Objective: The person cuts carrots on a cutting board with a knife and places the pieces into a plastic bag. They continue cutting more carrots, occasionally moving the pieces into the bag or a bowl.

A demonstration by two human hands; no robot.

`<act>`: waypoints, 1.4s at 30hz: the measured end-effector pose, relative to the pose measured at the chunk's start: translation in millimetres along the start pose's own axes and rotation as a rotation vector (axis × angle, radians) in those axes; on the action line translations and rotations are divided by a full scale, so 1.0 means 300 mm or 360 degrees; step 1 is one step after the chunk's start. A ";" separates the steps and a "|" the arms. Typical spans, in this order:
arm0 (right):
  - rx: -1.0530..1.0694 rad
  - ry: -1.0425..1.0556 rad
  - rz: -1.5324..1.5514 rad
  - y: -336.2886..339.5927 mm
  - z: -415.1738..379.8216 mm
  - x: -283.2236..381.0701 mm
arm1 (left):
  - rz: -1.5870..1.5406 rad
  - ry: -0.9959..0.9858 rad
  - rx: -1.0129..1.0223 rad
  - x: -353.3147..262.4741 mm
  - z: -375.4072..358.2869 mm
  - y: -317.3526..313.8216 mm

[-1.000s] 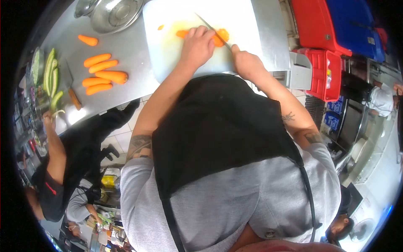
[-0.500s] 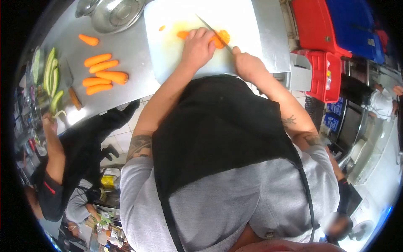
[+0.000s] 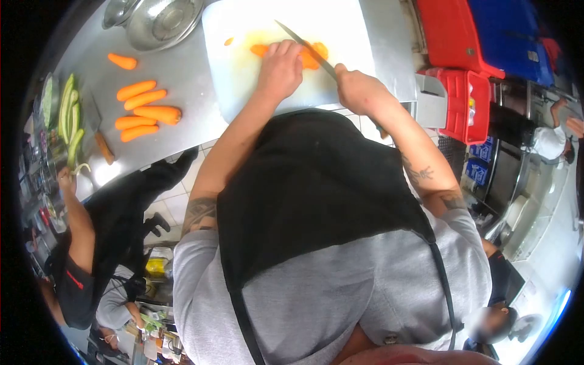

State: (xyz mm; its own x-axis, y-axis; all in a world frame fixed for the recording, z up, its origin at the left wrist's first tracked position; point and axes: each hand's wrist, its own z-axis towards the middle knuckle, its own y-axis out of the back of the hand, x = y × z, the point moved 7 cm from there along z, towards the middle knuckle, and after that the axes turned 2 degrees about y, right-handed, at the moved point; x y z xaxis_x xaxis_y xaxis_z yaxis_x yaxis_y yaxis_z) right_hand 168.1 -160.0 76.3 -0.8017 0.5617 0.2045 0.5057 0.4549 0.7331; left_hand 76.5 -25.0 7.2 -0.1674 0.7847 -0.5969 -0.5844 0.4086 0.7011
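Note:
On the white cutting board (image 3: 231, 91), my left hand (image 3: 281, 72) is closed over a peeled carrot (image 3: 258, 50), its fingertips pressing the carrot down. The carrot's end sticks out to the left of the fingers. My right hand (image 3: 364, 92) grips a kitchen knife (image 3: 316, 56) by the handle, whose end shows below the palm. The blade slants up and left across the board, just right of my left fingers. Orange carrot pieces (image 3: 319, 50) lie around the blade, and a small carrot bit (image 3: 229, 41) rests apart at the board's left.
Several whole peeled carrots (image 3: 157, 114) lie on the steel table (image 3: 194, 79), with metal bowls (image 3: 163, 27) behind them. Further left are a second knife (image 3: 103, 146) and long green peeled vegetables (image 3: 70, 115) beside a co-worker's hand (image 3: 66, 177). Red crates (image 3: 465, 109) stand right.
My right hand has turned slightly, and the end of the knife handle now shows below it. My left hand stays on the carrot. The whole view has shifted slightly left.

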 end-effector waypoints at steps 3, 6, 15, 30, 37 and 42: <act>0.0102 -0.0053 -0.0024 -0.007 -0.065 0.015 | 0.0026 0.0014 0.0013 0.004 -0.003 -0.003; 0.0067 -0.0062 -0.0031 -0.085 -0.033 0.001 | -0.0015 -0.0008 -0.0054 -0.003 -0.001 0.005; 0.0127 -0.0063 -0.0062 0.002 -0.084 0.044 | 0.0013 0.0045 -0.0032 0.002 -0.012 -0.007; -0.0052 -0.0031 0.0037 -0.146 0.053 -0.030 | -0.0117 -0.0041 -0.0204 -0.002 -0.046 0.093; -0.0054 -0.0013 -0.0017 -0.102 0.067 0.008 | 0.0032 -0.0033 -0.0023 0.032 -0.027 0.032; 0.0087 -0.0022 -0.0063 0.017 -0.047 0.071 | 0.0053 -0.0032 -0.0009 0.034 -0.028 0.032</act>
State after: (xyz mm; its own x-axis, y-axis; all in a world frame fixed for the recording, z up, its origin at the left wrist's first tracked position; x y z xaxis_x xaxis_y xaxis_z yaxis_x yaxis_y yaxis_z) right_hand 149.1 -155.6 93.4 -0.8171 0.5518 0.1669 0.4907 0.5137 0.7038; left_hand 62.6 -16.8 4.5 -0.1711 0.8070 -0.5652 -0.5833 0.3794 0.7182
